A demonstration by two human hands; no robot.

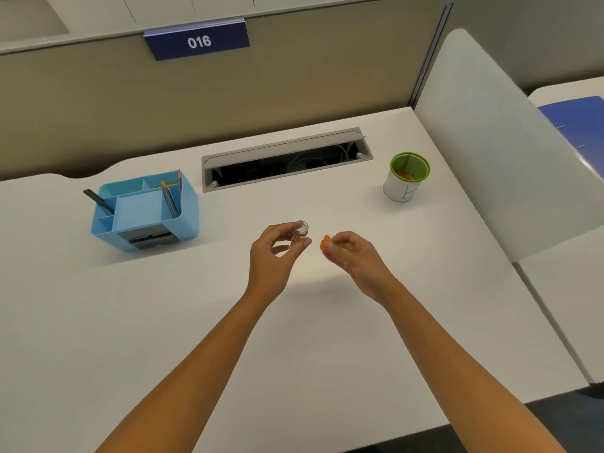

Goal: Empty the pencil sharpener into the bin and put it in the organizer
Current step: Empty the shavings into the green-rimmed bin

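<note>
White desk (pixel 327 354): your left hand (pixel 273 253) is pinching the clear cup (pixel 301 231), right hand (pixel 353 256) pinching the orange sharpener (pixel 325 242); cup mouth is facing 3 o'clock, orange piece just beside.

Two hands, one clear sharpener cup (pixel 302 229), one orange sharpener piece (pixel 325 241), one blue organizer (pixel 188 204) holding three pencils (pixel 170 199) and one dark pen (pixel 98 201), and one green-rimmed bin (pixel 400 188).

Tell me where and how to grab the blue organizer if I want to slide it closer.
Grip the blue organizer by its plain right wall, coming from the right with the left hand. That side is smooth, upright and nearest; pencils stick up just inside, so keep fingers low and outside. Both hands hold sharpener parts, so free one first.
</note>
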